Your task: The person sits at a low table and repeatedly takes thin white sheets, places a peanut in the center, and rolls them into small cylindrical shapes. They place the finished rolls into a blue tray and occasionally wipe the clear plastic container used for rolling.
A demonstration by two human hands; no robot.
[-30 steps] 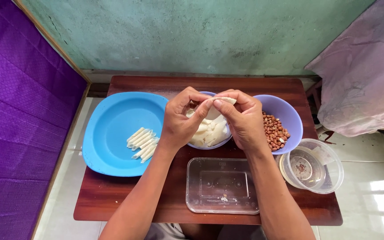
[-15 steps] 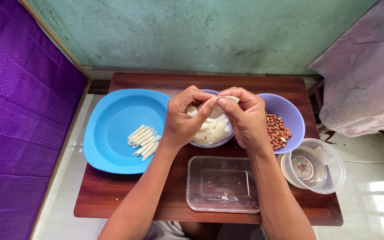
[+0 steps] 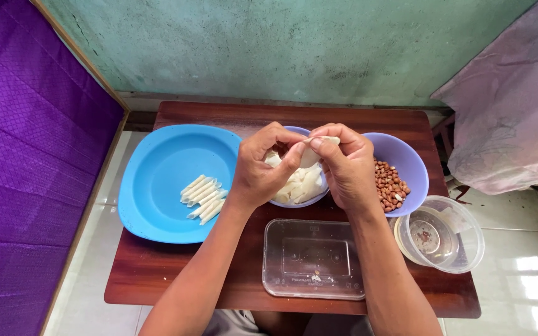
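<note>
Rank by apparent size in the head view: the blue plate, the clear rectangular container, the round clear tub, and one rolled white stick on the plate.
1. Blue plate
2. Clear rectangular container
3. Round clear tub
4. Rolled white stick

- Blue plate (image 3: 157, 193) with white rolls (image 3: 203, 198)
- Purple bowl (image 3: 406, 163) of peanuts (image 3: 389, 185)
- Clear box (image 3: 314, 259)
- Round clear tub (image 3: 441, 234)
- Brown table (image 3: 219, 115)

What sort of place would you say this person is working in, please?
Probably a home, with food prepared at floor level: a low wooden table on pale floor tiles, a worn green wall, and both hands, left hand and right hand, pinching a white wrapper.
</note>
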